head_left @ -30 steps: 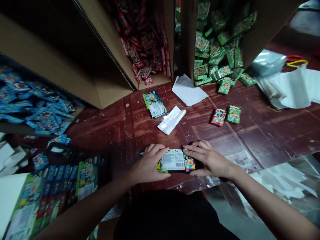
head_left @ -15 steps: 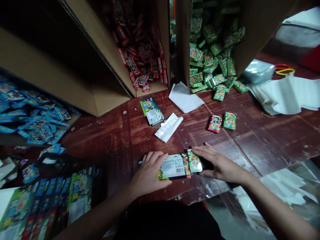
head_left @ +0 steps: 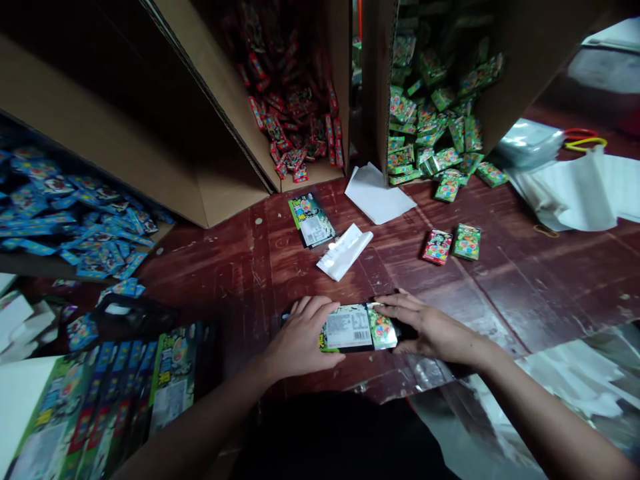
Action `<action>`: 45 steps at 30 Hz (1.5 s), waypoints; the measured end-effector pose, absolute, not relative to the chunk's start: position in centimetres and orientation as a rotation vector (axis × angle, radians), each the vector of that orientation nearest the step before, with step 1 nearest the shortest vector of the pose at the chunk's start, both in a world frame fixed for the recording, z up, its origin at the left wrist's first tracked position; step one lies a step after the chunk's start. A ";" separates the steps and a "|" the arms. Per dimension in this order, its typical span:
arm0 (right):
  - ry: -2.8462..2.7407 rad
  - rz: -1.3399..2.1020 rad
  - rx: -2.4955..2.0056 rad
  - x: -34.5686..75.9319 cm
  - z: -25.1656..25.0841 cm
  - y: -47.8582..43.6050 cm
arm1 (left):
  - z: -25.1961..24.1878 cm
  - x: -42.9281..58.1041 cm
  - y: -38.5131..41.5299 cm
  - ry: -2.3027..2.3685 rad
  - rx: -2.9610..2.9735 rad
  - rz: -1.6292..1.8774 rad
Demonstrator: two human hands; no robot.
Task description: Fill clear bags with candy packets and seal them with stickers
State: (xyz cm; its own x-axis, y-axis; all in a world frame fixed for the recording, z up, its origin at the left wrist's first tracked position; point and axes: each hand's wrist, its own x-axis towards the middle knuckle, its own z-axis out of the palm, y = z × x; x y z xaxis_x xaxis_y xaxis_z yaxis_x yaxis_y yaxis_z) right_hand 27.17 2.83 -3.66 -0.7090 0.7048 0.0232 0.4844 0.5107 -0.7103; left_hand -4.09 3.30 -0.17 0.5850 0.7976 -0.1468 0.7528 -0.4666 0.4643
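Note:
A flat printed pack [head_left: 349,328] with a barcode label lies on the dark red table in front of me. My left hand [head_left: 303,335] grips its left end, with the thumb along the near edge and the fingers over the far edge. Against its right end sits a small green box [head_left: 383,328] with coloured dots. My right hand [head_left: 425,327] pinches that green box between thumb and fingers. Beyond my right hand stand a small red box [head_left: 437,247] and another green box [head_left: 467,242], side by side.
Cartons hold blue packets [head_left: 100,233], red packets [head_left: 300,127] and green boxes [head_left: 425,133]. Beyond my hands lie a printed card [head_left: 311,219], a folded white wrapper [head_left: 345,252] and white paper [head_left: 379,195]. Several finished-looking printed packs [head_left: 110,393] line the left; plastic bags [head_left: 530,143] lie right.
My right hand has moved slightly left with the green box, which now meets the printed pack. The red strip seen between them is covered. The view has shifted a little.

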 end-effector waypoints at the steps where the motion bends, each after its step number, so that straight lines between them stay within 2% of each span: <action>1: -2.446 0.992 -0.999 27.0 -3.6 2.9 | -0.1 -4.0 3.3 1.244 2.332 0.128; 7: -2.382 0.961 -1.017 26.2 -2.3 2.6 | 0.3 -3.0 2.5 1.374 2.306 0.235; 12: -1.724 1.205 -1.195 24.1 -0.9 2.2 | 1.0 -1.1 1.7 1.622 1.988 0.551; 16: -1.351 1.330 -1.166 21.6 -1.4 2.5 | 0.8 0.2 1.4 1.483 1.749 0.749; 20: -1.405 1.357 -1.193 20.8 -2.0 2.7 | 0.1 -1.0 1.7 1.240 1.471 0.865; 25: -1.543 1.482 -1.176 20.4 -1.8 2.4 | -0.2 -3.8 2.0 1.087 1.337 0.792; 33: -1.712 1.332 -1.206 17.8 -1.6 2.1 | -0.3 -6.0 2.1 1.101 1.313 0.768; 38: -1.274 1.170 -1.318 15.4 -2.9 0.4 | -0.4 -6.0 2.6 1.260 1.265 0.930; 45: -1.370 1.284 -1.327 15.5 -2.5 0.7 | -0.2 -5.3 2.9 1.261 1.071 0.998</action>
